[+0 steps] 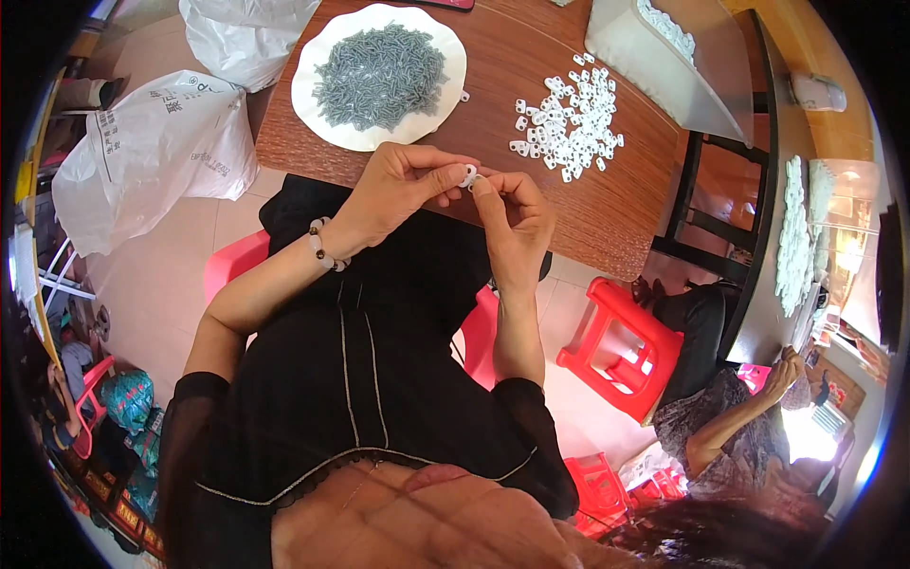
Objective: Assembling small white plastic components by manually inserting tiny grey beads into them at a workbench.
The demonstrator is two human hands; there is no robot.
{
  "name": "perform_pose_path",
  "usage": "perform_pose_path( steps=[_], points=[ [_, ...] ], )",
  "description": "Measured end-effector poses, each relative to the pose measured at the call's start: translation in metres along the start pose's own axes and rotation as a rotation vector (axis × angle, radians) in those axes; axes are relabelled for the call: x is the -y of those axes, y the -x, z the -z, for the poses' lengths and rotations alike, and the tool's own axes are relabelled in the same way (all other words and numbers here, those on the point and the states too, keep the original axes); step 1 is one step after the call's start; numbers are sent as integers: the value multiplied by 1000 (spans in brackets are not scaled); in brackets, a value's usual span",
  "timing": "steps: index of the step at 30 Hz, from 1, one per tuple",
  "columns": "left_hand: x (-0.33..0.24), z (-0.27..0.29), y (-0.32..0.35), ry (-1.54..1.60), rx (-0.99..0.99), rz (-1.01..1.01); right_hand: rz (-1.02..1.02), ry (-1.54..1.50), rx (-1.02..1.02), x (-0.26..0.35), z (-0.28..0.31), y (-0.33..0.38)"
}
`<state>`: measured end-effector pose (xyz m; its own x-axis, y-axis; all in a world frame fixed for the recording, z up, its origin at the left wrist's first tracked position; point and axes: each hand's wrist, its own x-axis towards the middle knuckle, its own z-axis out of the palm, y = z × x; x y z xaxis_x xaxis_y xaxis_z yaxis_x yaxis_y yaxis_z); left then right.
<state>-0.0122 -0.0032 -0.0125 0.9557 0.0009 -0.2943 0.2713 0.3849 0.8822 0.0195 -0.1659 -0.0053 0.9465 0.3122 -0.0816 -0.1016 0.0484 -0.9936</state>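
Note:
Over the table's near edge, my left hand (398, 190) pinches a small white plastic piece (469, 174) with dark holes between thumb and fingers. The tips of my right hand (517, 213) are closed together right against that piece; whatever they pinch is too small and covered to name. Just beyond my left hand stands a white scalloped plate (322, 128) heaped with short grey pins (379, 76). Beyond my right hand, a loose pile of similar white plastic pieces (573, 119) is spread on the brown wooden table (493, 66).
A whitish bin (654, 81) with white pieces sits at the far right. White sacks (161, 142) stand on the left floor. A red stool (621, 351) is to my right, beside another person's arm (739, 427) at a dark table bearing a white heap (792, 237).

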Motion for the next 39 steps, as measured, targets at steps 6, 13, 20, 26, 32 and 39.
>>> perform_pose_path(
  steps=[6,13,20,26,32,39],
  points=[
    [-8,0,1,7,39,-17,-14,-120,57,-2,2,-1],
    [-10,0,0,-153,70,-129,53,-85,36,-4,2,3],
    [-12,6,0,-196,82,-193,40,-83,105,-2,2,0],
    [-25,11,-2,-68,240,-56,179,-134,138,0,3,-2],
    [-29,11,-4,-41,375,5,433,34,337,-4,14,-12],
    [-30,7,0,98,363,159,432,-49,290,-5,13,-8]
  ],
)
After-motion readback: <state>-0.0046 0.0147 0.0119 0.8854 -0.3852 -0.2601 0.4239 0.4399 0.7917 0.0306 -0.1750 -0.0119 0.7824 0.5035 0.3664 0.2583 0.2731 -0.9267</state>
